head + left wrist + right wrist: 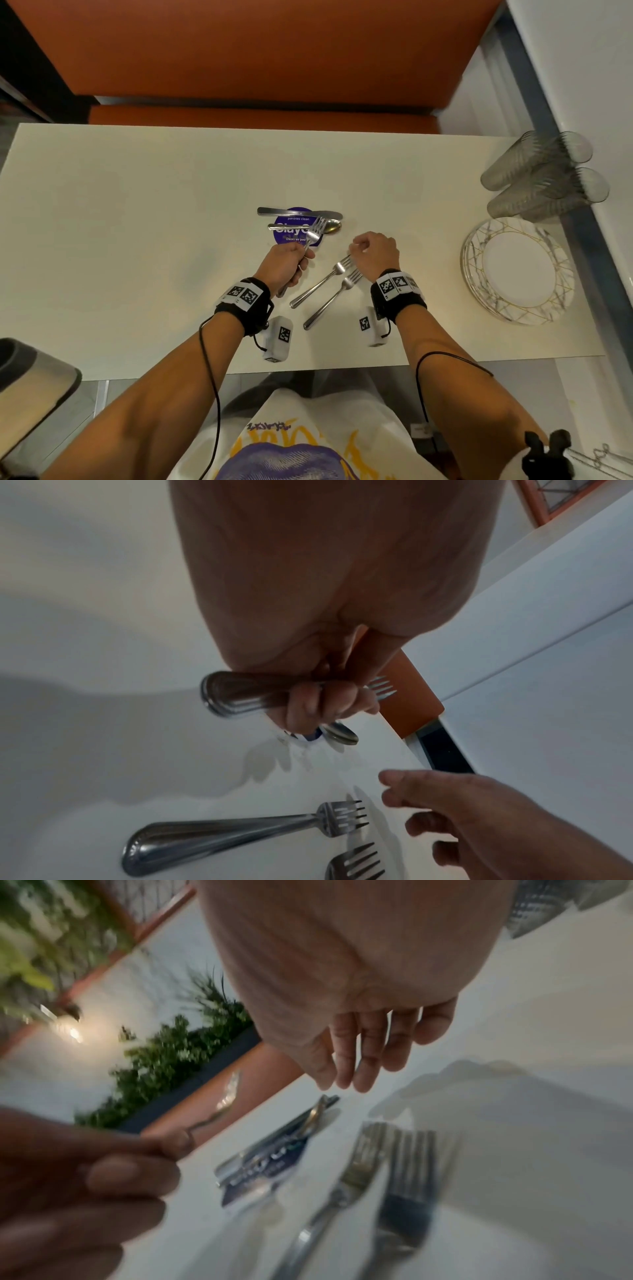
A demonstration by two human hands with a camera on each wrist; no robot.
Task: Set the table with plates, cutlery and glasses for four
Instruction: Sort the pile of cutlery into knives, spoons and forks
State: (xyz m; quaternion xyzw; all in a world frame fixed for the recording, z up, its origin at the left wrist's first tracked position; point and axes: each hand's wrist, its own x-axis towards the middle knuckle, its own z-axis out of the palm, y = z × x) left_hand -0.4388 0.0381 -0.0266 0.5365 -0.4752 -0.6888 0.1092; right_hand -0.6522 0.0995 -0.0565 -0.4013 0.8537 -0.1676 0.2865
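Note:
My left hand (289, 263) grips a steel fork (315, 229) by its handle, tines pointing away and raised over the purple sticker (291, 236); the left wrist view shows the fingers (329, 702) curled round that fork (240, 693). Two more forks (320, 284) (330, 301) lie side by side on the cream table (137, 205). My right hand (371, 250) hovers just above their tines with relaxed fingers (363, 1047), holding nothing. A knife (298, 213) and a spoon (330, 226) lie across the sticker.
A stack of marble-patterned plates (517, 270) sits at the table's right edge, with several upturned glasses (541, 174) behind it by the wall. An orange bench (257, 51) runs along the far side. A dark chair corner (30, 373) shows at near left.

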